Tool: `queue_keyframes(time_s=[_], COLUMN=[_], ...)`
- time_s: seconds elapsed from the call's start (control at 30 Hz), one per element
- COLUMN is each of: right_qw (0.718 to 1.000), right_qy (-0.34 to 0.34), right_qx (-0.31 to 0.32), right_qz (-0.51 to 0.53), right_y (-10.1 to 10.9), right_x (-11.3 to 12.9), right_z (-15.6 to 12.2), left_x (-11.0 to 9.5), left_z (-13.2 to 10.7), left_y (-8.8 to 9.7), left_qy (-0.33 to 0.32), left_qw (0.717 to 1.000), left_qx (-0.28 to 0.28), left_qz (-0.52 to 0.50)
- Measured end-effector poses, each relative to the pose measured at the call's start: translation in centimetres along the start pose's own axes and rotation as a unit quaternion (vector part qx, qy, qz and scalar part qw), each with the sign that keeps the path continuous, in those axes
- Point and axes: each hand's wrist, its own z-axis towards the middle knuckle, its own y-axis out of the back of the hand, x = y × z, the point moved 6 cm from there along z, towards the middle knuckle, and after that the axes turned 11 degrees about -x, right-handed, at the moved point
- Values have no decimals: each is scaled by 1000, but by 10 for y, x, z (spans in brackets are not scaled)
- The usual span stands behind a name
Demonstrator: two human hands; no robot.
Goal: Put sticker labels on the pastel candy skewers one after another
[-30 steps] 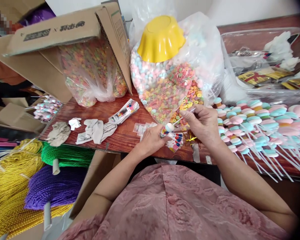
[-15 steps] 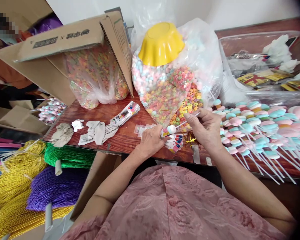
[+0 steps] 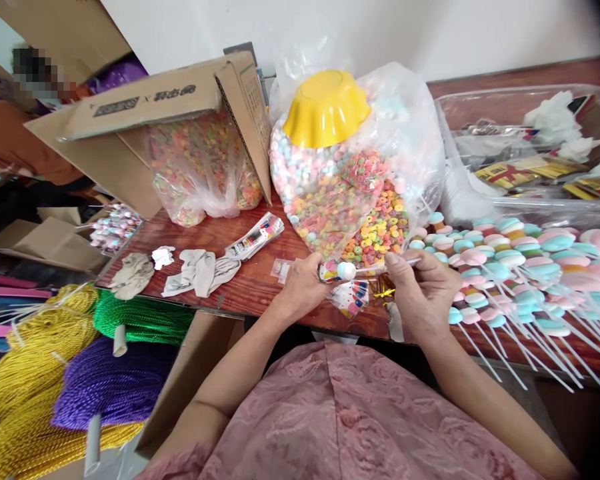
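My left hand (image 3: 303,288) is closed round a marshmallow candy (image 3: 347,271), which has a pale blue and white end and a printed wrapper around it. From that end a thin white stick (image 3: 367,269) runs across to my right hand (image 3: 423,293), where thumb and fingers pinch it. Just below my hands lie several printed wrappers (image 3: 351,297) and gold twist ties (image 3: 383,288) on the table. Behind them spreads a clear bag of gummy rings (image 3: 380,227). How far the wrapper covers the candy is hidden by my left fingers.
Finished marshmallow sticks (image 3: 525,267) are heaped at right, before a clear plastic tub (image 3: 510,200). A yellow bowl (image 3: 325,110) rests upside down on marshmallow bags. At left stand a cardboard box (image 3: 155,93), gloves (image 3: 200,272) and coloured cord bundles (image 3: 113,380). Another person (image 3: 23,143) is far left.
The view has tilted, so things sit lower in it. My right hand has moved slightly down and right along the stick, and the candy's end now points more toward it.
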Motion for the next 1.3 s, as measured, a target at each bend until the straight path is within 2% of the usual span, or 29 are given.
queue_keyframes(time_s=[0.27,0.43,0.57,0.7,0.77,0.87,0.93,1.0,1.1,1.2,1.23,1.3], right_qw=[997,997,987,978,968,952,948,943,937,946,949,950], right_qy=[1,-23,-40,-71,-99,-123,-129,-130,-109,-99,-115,-167], right_qx=[70,79,152,195,230,269,276,291,317,290,272,238], right_qz=[-19,-1,-14,2,35,80,91,94,101,105,108,112], right_y=[-5,-18,-40,-54,-58,-59,-58,-62,-73,-72,-69,-63], right_x=[-2,-6,-18,-29,-31,-27,-24,-22,-23,-33,-38,-49], right_z=[3,4,-11,-16,-8,11,23,27,21,11,7,-4], left_x=[-7,-12,-15,-23,-28,-27,-23,-17,-6,9,14,21], left_z=[-5,-7,-8,-8,-5,1,4,5,1,-4,-5,-5], left_y=[-8,-9,-15,-17,-12,2,9,9,-4,-16,-17,-15], left_qy=[-66,-61,-53,-24,7,92,141,167,210,253,254,227], left_qw=[995,994,997,993,975,925,893,871,846,831,835,859], left_qx=[25,43,48,68,102,183,220,232,196,94,53,-21], left_qz=[66,76,31,-95,-195,-320,-366,-400,-449,-486,-486,-458])
